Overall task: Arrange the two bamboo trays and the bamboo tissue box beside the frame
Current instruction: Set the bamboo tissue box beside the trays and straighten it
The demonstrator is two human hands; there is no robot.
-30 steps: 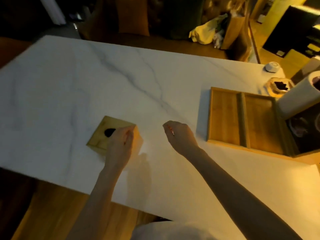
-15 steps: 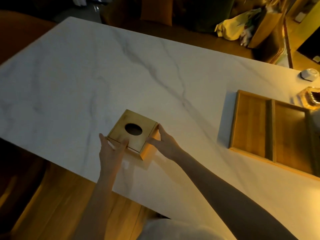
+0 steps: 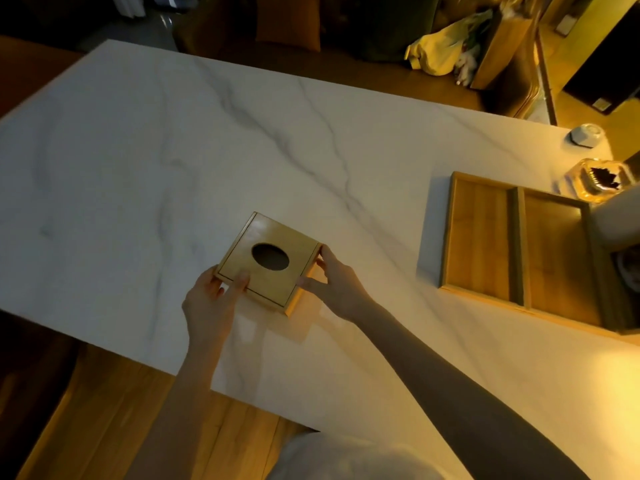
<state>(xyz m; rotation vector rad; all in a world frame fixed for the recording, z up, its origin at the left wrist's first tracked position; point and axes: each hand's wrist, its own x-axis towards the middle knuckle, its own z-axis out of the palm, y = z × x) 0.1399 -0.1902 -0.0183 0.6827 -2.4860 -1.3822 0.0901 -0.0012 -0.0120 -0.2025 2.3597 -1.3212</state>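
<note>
A square bamboo tissue box point(image 3: 277, 242) with a round hole in its top stands on the white marble table point(image 3: 173, 150), near the front edge. My left hand point(image 3: 211, 303) grips its near-left corner, thumb on the lid. My right hand point(image 3: 337, 284) clasps its right side. Two bamboo trays lie side by side at the right: the left tray point(image 3: 479, 237) and the right tray point(image 3: 557, 261), long edges touching. A dark frame edge point(image 3: 620, 296) shows at the far right, partly cut off by the picture border.
A glass dish point(image 3: 599, 180) with dark contents and a small white dish point(image 3: 585, 133) sit at the table's far right corner. A white roll point(image 3: 620, 220) overlaps the right tray's corner. Beyond the table are a yellow bag point(image 3: 436, 57) and a seat.
A second ago my left hand rested on the box and my right hand hovered apart. Now both hands hold the box's sides. The view has shifted so the box sits nearer the middle.
</note>
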